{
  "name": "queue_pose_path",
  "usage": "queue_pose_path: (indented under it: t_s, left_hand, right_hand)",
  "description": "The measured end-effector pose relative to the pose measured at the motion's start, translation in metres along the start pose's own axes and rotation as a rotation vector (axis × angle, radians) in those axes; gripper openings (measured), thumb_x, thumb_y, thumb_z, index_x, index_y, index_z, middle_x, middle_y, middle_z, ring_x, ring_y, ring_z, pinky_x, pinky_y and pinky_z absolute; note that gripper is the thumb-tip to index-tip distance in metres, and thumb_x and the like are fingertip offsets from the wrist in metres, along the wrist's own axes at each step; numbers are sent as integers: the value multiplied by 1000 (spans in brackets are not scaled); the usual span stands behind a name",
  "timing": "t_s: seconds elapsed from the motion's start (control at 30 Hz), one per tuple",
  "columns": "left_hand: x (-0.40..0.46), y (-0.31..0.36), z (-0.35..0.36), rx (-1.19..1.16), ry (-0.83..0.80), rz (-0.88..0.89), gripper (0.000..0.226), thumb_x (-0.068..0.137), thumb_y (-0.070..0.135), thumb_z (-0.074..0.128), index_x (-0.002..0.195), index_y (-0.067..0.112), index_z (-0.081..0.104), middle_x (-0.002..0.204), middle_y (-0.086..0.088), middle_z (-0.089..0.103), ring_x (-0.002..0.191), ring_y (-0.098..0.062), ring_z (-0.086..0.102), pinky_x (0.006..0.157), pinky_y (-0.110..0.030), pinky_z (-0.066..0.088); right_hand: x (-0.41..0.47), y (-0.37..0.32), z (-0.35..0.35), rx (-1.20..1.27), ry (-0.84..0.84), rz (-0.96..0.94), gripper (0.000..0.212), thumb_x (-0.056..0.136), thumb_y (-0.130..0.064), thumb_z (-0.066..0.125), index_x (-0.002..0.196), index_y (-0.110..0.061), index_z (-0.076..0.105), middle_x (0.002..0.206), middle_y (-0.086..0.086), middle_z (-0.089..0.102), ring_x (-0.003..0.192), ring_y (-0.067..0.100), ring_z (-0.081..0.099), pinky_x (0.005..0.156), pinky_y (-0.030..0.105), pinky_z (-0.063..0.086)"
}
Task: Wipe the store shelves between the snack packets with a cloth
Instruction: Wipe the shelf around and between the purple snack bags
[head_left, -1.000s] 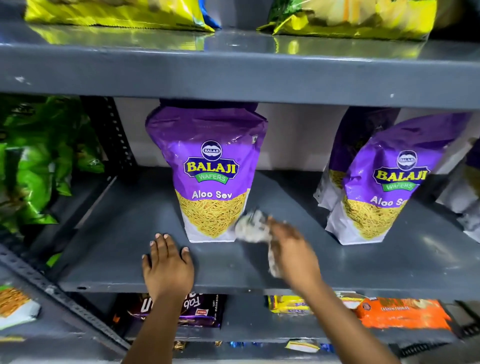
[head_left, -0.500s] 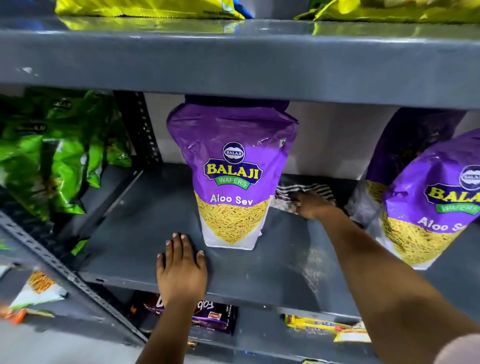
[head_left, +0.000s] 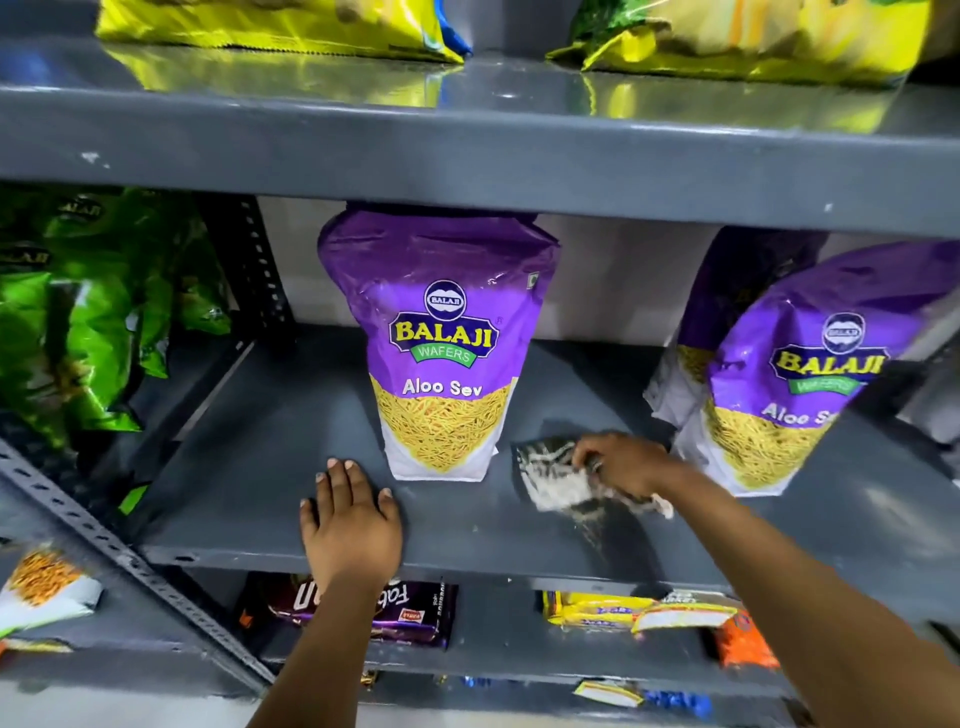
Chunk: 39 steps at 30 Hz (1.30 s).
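Pulled cloth (head_left: 558, 475) forward from back of shelf (head_left: 260, 441) | right hand (head_left: 626, 465) closed on it | left hand (head_left: 350, 522) flat, empty | gap beside Aloo Sev packet (head_left: 441, 343) probably wiped

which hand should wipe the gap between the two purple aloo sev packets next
Right. The right hand already grips the cloth on the shelf in that gap. The left hand lies flat and empty near the front edge.

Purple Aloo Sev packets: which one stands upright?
The middle packet, beside the left hand, stands straight; the right packet leans left.
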<state>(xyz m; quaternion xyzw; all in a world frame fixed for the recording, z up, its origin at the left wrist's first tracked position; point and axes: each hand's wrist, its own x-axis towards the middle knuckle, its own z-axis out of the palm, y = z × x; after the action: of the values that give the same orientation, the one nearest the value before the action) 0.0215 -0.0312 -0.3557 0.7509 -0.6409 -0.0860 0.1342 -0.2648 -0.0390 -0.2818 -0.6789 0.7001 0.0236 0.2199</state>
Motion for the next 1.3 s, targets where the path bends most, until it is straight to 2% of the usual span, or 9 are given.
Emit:
queue_pose_path:
  t_s: [0.1, 0.23, 0.33, 0.57, 0.77, 0.87, 1.13, 1.23, 1.3]
  left_hand:
    - [1, -2, 1, 6, 11, 1, 64, 89, 40, 10, 144, 8, 13, 155, -11, 12, 142, -26, 9, 115, -43, 8]
    - [2, -3, 5, -26, 35, -10, 75, 81, 44, 9, 138, 2, 32, 148, -17, 32, 137, -33, 28, 110, -50, 21]
    - [4, -2, 7, -44, 48, -10, 77, 79, 45, 11, 133, 0, 41, 142, -20, 41, 131, -37, 37, 106, -54, 28]
    - [-1, -1, 2, -11, 21, 8, 78, 78, 46, 0, 142, 5, 23, 153, -13, 20, 141, -28, 17, 113, -46, 14]
    - [-2, -2, -1, 9, -3, 5, 60, 92, 36, 14, 144, 7, 14, 155, -12, 11, 142, -26, 8, 114, -44, 9]
    - [-1, -1, 0, -1, -9, 10, 58, 95, 35, 22, 144, 6, 12, 156, -11, 9, 142, -25, 6, 115, -44, 9]
    - [-1, -2, 0, 11, -10, 3, 59, 95, 35, 22, 145, 6, 10, 156, -11, 9, 143, -25, 6, 114, -44, 8]
    - [-1, -3, 0, 5, -18, 4, 59, 95, 35, 21, 145, 6, 9, 156, -11, 7, 143, -25, 5, 115, -44, 8]
    - [-2, -2, 0, 7, -17, 5, 59, 95, 36, 21, 145, 7, 9, 156, -11, 7, 143, -25, 5, 115, -45, 8]
  right_hand:
    - [45, -3, -29, 200, 157, 21, 39, 86, -2, 47, 123, -12, 53, 131, 15, 55, 116, 30, 54, 96, 32, 43]
    - [88, -10, -12, -27, 104, 56, 58, 88, -13, 46, 141, -31, 32, 142, 14, 45, 126, 33, 47, 103, 40, 44]
    - [99, -3, 6, -53, 104, 59, 57, 87, -9, 43, 138, -33, 39, 141, 15, 44, 123, 35, 49, 103, 40, 43]
    - [43, 4, 5, -15, -26, 76, 60, 88, -16, 52, 141, -34, 32, 153, 16, 26, 135, 31, 37, 112, 32, 31]
    - [-20, -4, 21, 30, -107, 76, 61, 85, -7, 47, 139, -35, 37, 153, 8, 32, 135, 26, 38, 109, 30, 34]
    - [-13, -3, 6, 132, 20, 111, 54, 86, -5, 49, 134, -28, 47, 148, 8, 42, 133, 26, 41, 108, 31, 34]
    - [-25, -18, 20, -78, -53, 199, 57, 92, -21, 43, 144, -34, 24, 155, 14, 23, 138, 30, 33, 112, 37, 32]
    - [-46, -10, 24, -20, -88, 155, 57, 88, -13, 47, 138, -39, 38, 147, 12, 37, 133, 28, 39, 109, 30, 34]
    - [-55, -9, 16, 77, -25, 123, 55, 87, -6, 47, 131, -40, 47, 117, 13, 47, 121, 28, 50, 98, 26, 38]
